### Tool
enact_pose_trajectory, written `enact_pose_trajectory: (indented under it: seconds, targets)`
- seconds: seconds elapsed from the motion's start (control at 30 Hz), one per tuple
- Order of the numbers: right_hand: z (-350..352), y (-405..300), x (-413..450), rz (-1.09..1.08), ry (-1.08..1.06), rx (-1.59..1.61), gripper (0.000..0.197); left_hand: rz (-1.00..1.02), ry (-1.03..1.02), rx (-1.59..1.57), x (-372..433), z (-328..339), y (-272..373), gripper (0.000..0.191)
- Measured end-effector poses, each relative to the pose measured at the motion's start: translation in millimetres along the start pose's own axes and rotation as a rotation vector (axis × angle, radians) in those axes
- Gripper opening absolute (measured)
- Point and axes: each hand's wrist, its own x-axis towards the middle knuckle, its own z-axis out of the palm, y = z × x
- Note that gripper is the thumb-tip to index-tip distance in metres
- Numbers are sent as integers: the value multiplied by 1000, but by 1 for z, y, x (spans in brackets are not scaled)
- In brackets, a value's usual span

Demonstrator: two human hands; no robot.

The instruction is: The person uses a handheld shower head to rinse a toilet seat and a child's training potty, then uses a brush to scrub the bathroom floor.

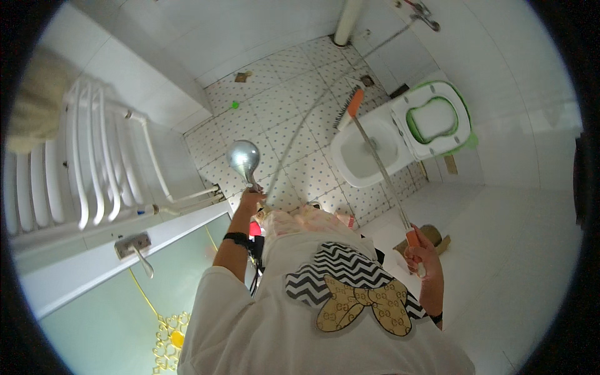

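My left hand [253, 197] is closed around the handle of a silver shower head [243, 157], held over the floor left of my legs. Its hose [300, 124] stretches up to the tap on the wall at the top right. In my right hand [423, 255] is the orange grip of a long-handled floor brush [382, 164]. The orange and white brush head, with dark bristles, lies at the front left side of the toilet bowl [368, 149], and the pole crosses above the bowl. The toilet's green-edged seat and lid [433, 119] stand raised.
White radiator pipes [101, 154] line the left wall, beside a door with a metal handle [143, 262]. On the dotted tile floor [281, 103] lies a small green object [235, 105]. A vertical pipe [348, 23] and a wall tap [424, 18] are at the top. A toilet roll [429, 234] is near my right hand.
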Motion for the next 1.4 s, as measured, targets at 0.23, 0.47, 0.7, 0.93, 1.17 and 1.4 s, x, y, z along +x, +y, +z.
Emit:
enact_pose_trajectory:
  seconds: [0.23, 0.47, 0.7, 0.93, 1.17, 1.4]
  targets:
    - [11, -20, 19, 51, 3, -130, 63, -171, 140, -994, -25, 38, -28, 25]
    - [13, -24, 43, 121, -48, -157, 62, 21, 363, -1217, -14, 28, -39, 31]
    - [44, -40, 59, 221, -167, -181, 58, 156, 272, -1310, 20, -11, -30, 31]
    - [28, -36, 34, 275, -333, 261, 43, 297, 439, -1406, 39, -18, 12, 33]
    - [65, -55, -35, 175, 3, -64, 52, 216, 534, -1381, 74, -53, 32, 33]
    - [96, -72, -82, 382, 155, -138, 53, 141, 609, -1332, 103, -67, 63, 29]
